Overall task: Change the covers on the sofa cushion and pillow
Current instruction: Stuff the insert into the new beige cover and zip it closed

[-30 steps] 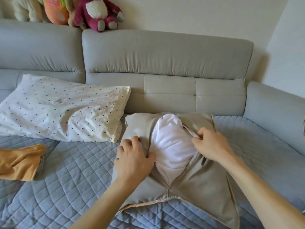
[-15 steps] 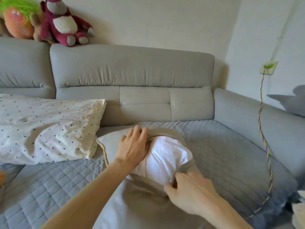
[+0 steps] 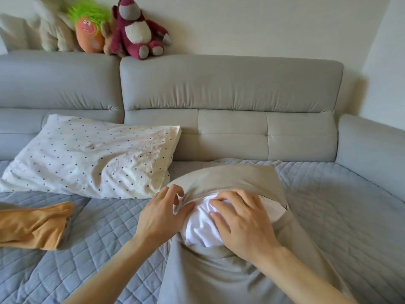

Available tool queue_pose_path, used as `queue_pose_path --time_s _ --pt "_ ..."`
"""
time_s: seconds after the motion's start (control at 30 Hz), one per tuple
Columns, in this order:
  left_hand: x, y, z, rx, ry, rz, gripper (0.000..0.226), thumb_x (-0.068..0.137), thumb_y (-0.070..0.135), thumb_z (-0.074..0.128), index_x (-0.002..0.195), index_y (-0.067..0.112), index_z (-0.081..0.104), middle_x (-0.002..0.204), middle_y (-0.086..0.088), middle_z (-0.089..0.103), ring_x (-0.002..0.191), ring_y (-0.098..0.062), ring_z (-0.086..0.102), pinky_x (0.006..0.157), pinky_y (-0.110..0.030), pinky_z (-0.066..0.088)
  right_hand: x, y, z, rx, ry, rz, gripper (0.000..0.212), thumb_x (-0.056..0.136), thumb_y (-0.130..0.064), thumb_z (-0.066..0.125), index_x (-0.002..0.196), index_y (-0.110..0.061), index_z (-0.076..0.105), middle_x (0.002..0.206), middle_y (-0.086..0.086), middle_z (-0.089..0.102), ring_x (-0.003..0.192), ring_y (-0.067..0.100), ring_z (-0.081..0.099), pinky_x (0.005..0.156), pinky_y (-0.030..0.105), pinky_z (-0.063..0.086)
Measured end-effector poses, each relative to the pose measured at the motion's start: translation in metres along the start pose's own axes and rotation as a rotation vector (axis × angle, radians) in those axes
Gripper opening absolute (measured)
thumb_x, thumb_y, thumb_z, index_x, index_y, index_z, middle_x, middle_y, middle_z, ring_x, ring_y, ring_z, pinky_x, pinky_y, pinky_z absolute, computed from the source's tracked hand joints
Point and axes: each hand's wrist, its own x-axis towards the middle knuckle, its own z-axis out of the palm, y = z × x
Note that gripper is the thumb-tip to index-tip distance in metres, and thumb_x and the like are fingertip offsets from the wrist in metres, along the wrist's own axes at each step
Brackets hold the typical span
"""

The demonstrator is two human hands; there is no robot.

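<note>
The left hand (image 3: pixel 163 216) seems to pinch the beige cover (image 3: pixel 230 178); the right hand (image 3: pixel 241 220), fingers spread, presses the white insert (image 3: pixel 197 229).

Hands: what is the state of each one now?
Left hand: pinches the beige cover at its edge.
Right hand: open, pressing the white insert.

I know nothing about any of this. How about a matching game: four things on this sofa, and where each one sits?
1 maroon plush toy
2 dotted pillow
3 orange cloth
4 white insert

A partly inside the beige cover
B atop the sofa back
C on the seat, away from the sofa back
D on the seat, against the sofa back

Pairs: 1-B, 2-D, 3-C, 4-A
</note>
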Motion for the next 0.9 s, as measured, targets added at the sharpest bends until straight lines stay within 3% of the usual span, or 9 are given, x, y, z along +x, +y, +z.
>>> queue_pose_path --time_s 0.13,0.2,0.27,0.4,0.5,0.6,0.7,0.8,0.9 --pt "0.019 0.011 -0.008 -0.157 -0.067 -0.143 0.011 0.088 0.037 0.066 0.082 0.030 0.062 0.069 0.013 0.063 0.067 -0.010 0.059 0.059 -0.026 0.048 -0.001 -0.014 -0.002 0.032 -0.312 0.022 0.047 0.096 -0.053 0.042 0.138 -0.035 0.052 0.143 -0.003 0.052 0.116 0.020 0.053 0.098 0.037 0.044" --pt "0.032 0.017 -0.013 -0.330 -0.130 -0.179 0.019 0.083 0.044 0.071 0.074 0.029 0.065 0.062 0.012 0.060 0.062 -0.008 0.055 0.057 -0.022 0.043 0.010 -0.011 -0.005 -0.042 -0.462 0.049 0.055 0.092 -0.050 0.037 0.145 -0.034 0.042 0.151 0.001 0.044 0.114 0.026 0.053 0.098 0.042 0.045" --pt "0.043 0.028 -0.019 -0.447 -0.189 -0.166 0.025 0.077 0.051 0.069 0.073 0.027 0.065 0.068 0.007 0.063 0.066 -0.011 0.056 0.062 -0.029 0.046 0.026 -0.009 -0.007 -0.063 -0.584 0.071 0.063 0.089 -0.047 0.036 0.150 -0.031 0.031 0.154 0.001 0.039 0.127 0.028 0.048 0.102 0.043 0.042" --pt "0.059 0.076 -0.021 -0.496 -0.103 -0.057 0.018 0.085 0.031 0.066 0.072 0.020 0.061 0.064 0.006 0.059 0.059 -0.007 0.051 0.058 -0.022 0.042 0.051 -0.009 0.015 -0.196 -0.922 0.121 0.054 0.102 -0.035 0.036 0.153 -0.021 0.025 0.158 0.008 0.025 0.143 0.027 0.029 0.105 0.042 0.037" --pt "0.058 0.094 -0.008 -0.464 -0.079 -0.025 0.014 0.087 0.021 0.064 0.075 0.016 0.060 0.061 0.007 0.054 0.053 -0.004 0.044 0.051 -0.015 0.037 0.050 -0.004 0.030 -0.175 -1.016 0.211 0.048 0.106 -0.024 0.031 0.152 -0.013 0.028 0.159 0.014 0.023 0.140 0.031 0.036 0.105 0.046 0.037" --pt "0.060 0.070 0.003 -0.510 -0.019 -0.201 0.011 0.089 0.017 0.058 0.079 0.014 0.057 0.066 0.007 0.052 0.064 -0.011 0.046 0.055 -0.023 0.038 0.043 -0.007 0.047 -0.166 -1.045 0.143 0.055 0.104 -0.031 0.032 0.156 -0.020 0.016 0.161 0.011 0.014 0.142 0.033 0.032 0.108 0.047 0.035" --pt "0.052 0.045 0.007 -0.343 -0.016 -0.319 0.005 0.092 0.019 0.056 0.089 0.016 0.058 0.073 0.005 0.057 0.072 -0.019 0.053 0.057 -0.029 0.037 0.029 -0.016 0.039 0.067 -0.912 0.166 0.045 0.102 -0.046 0.034 0.146 -0.039 0.037 0.157 0.001 0.022 0.140 0.033 0.027 0.107 0.048 0.031" --pt "0.024 0.039 0.008 -0.275 -0.108 -0.184 0.011 0.094 0.031 0.059 0.104 0.026 0.056 0.070 0.009 0.060 0.067 -0.012 0.058 0.060 -0.030 0.043 0.007 -0.003 0.005 0.339 -0.824 0.201 0.036 0.096 -0.048 0.042 0.131 -0.052 0.053 0.159 -0.014 0.021 0.142 0.022 0.024 0.115 0.043 0.028" --pt "-0.016 0.045 0.004 -0.193 -0.120 0.091 0.023 0.093 0.035 0.057 0.115 0.042 0.051 0.072 0.025 0.058 0.061 -0.005 0.052 0.059 -0.021 0.042 -0.005 0.008 -0.049 0.692 -0.723 0.311 0.033 0.094 -0.037 0.056 0.125 -0.041 0.065 0.147 -0.018 0.046 0.137 -0.003 0.035 0.113 0.030 0.036"
